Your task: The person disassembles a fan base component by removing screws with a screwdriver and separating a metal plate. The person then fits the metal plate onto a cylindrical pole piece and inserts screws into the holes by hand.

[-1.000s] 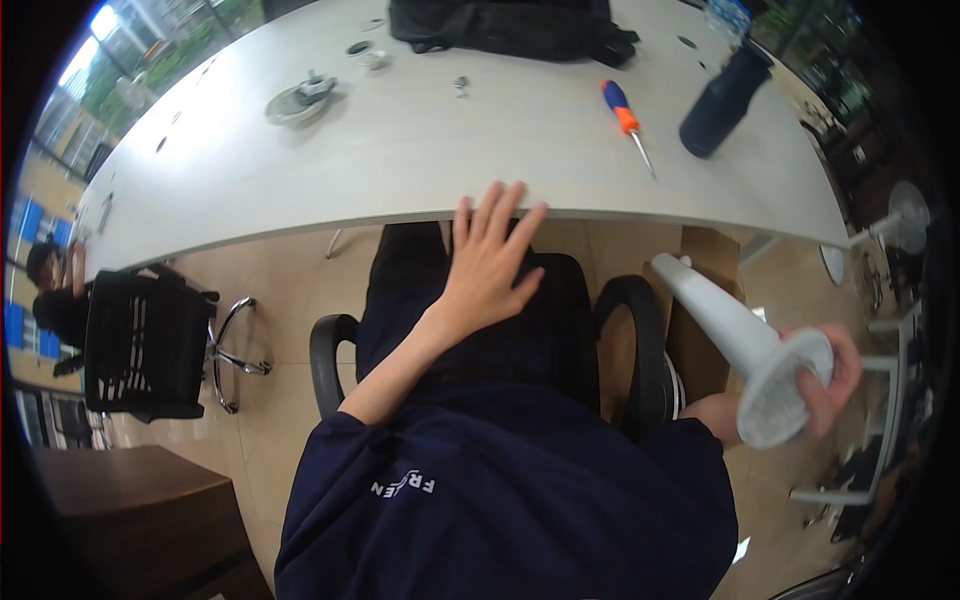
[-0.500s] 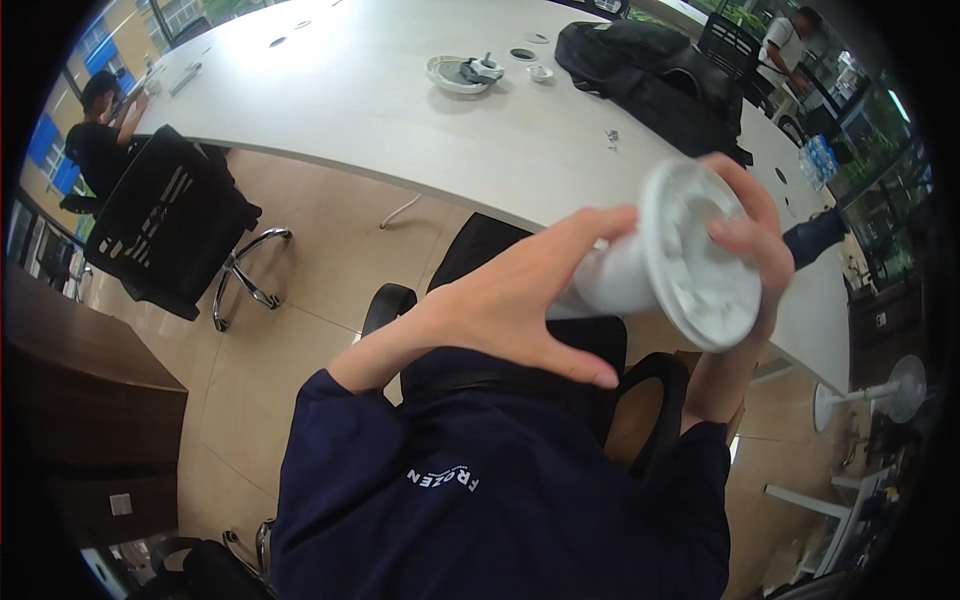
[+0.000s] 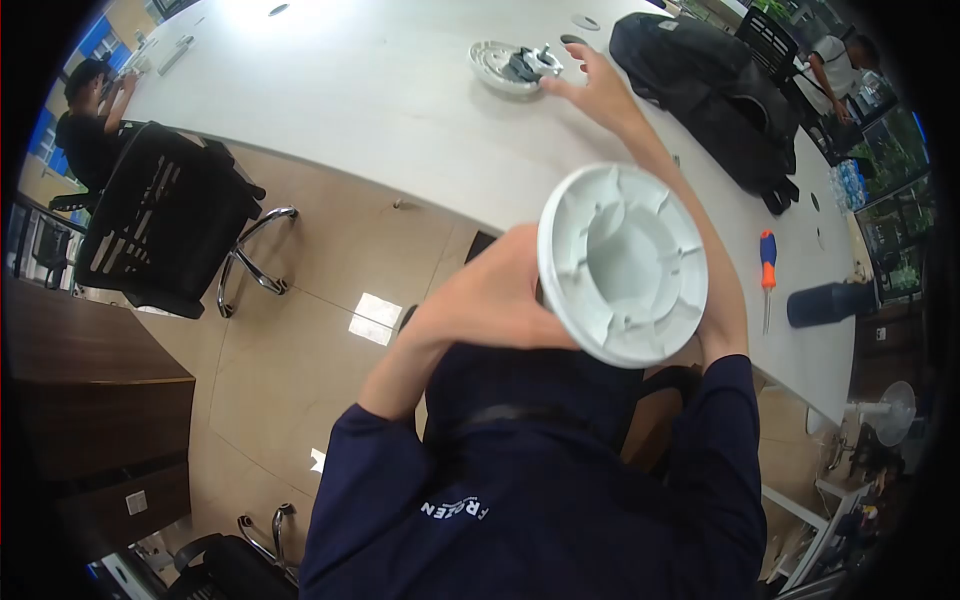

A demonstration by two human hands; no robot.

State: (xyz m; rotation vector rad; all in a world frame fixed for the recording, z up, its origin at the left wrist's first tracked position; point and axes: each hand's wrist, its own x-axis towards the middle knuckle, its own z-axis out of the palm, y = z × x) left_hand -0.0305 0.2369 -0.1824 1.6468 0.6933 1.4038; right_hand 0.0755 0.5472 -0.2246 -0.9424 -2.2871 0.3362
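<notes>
My left hand (image 3: pixel 490 295) is wrapped around the side of a white round plastic base (image 3: pixel 560 240). Its hollow, ribbed underside faces me, and its other end is hidden behind it. Farther out over the table, my right hand (image 3: pixel 597 97) is open, thumb and fingers apart. It is beside a white round cover (image 3: pixel 490 66) holding a dark grey and white mechanical part (image 3: pixel 530 66) with a short metal shaft. Whether the fingertips touch that part I cannot tell.
A black backpack (image 3: pixel 690 85) lies on the white table (image 3: pixel 350 110). At right are an orange-and-blue screwdriver (image 3: pixel 767 262) and a dark bottle (image 3: pixel 828 304). A black office chair (image 3: pixel 170 220) stands at left. Two people are farther off, and a small white fan (image 3: pixel 893 412) stands at lower right.
My right hand has let go of the white base and reached out to the parts on the table. My left hand has closed on the base, which now faces me more squarely.
</notes>
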